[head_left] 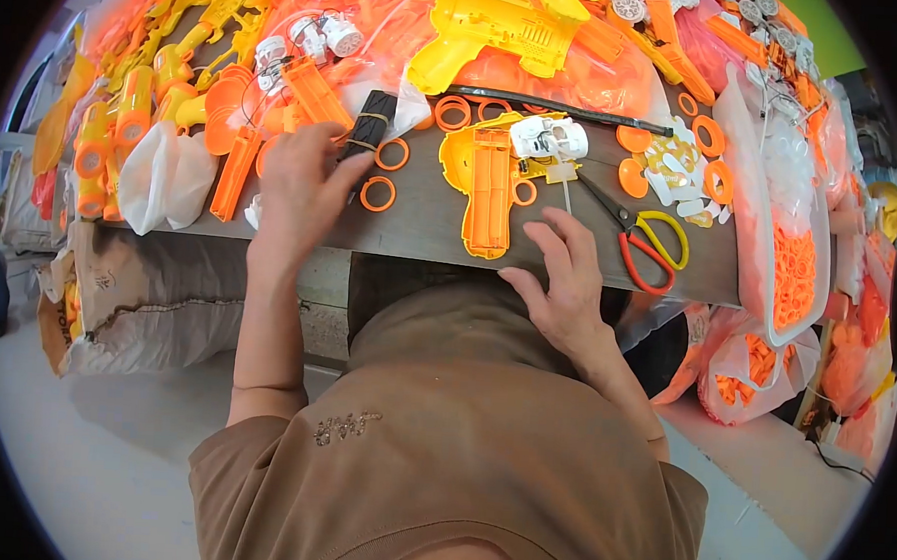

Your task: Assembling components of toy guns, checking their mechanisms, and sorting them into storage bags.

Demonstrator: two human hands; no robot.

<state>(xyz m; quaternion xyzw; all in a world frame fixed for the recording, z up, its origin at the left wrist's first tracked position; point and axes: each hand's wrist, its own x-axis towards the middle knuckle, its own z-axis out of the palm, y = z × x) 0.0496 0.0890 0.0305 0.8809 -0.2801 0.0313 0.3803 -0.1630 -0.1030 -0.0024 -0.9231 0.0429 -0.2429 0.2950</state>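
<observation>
My left hand rests on the grey table, fingers spread, touching a black bundle of thin strips tied with a band. Orange rings lie just right of it. My right hand lies flat near the table's front edge, holding nothing. Just left of that hand sits a yellow toy gun half-shell with an orange insert and a white motor unit. Scissors with a red and a yellow handle lie to the right of my right hand.
Piles of yellow and orange toy gun parts and clear bags fill the table's back. A long black rod lies across it. A bag of small orange pieces stands at right, a white bag at left. Sacks sit below.
</observation>
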